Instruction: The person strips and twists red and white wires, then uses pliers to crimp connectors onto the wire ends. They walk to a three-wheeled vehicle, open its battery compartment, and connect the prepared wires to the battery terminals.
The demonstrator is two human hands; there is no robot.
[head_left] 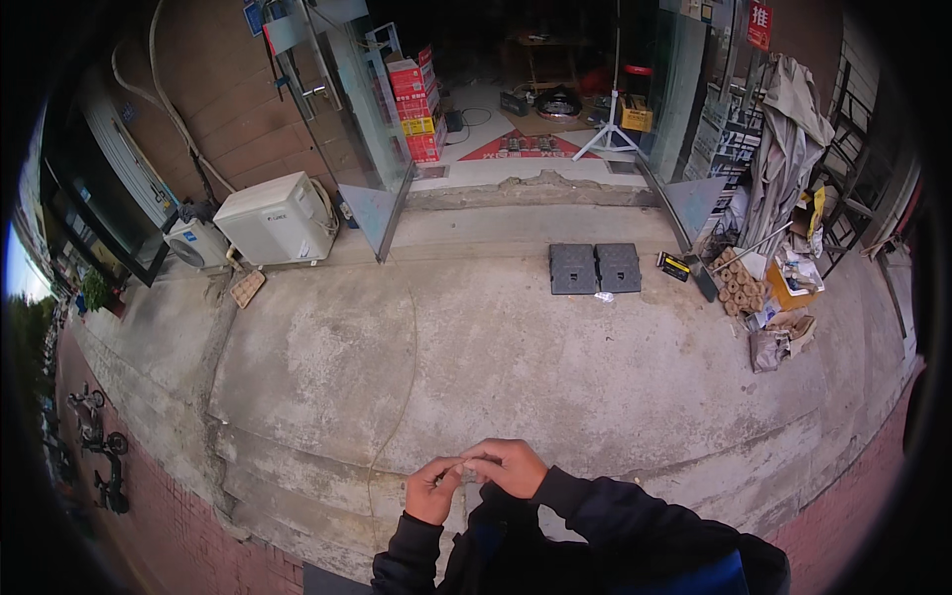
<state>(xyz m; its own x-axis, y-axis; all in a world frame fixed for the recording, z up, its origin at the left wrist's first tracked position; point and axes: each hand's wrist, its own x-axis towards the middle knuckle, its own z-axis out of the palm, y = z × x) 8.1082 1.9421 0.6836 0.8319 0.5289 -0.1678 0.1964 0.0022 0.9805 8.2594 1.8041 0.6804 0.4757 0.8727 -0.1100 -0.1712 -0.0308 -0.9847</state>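
Grey concrete (496, 367) lies beyond the left hand (428, 496) and right hand (514, 468). Their fingertips pinch together; any tiny thing between them is too small to make out. It would likely be light and easy to drop, so grip its edges. Both hands curl inward, nearly touching.

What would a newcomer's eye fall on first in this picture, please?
Probably the person's left grip and right grip, meeting at the lower middle; whatever they may be pinching is too small to tell. Beyond them, right of centre, two dark square panels lie side by side on the pale concrete. At upper left, a bulky white air-conditioner unit stands near an open glass door.
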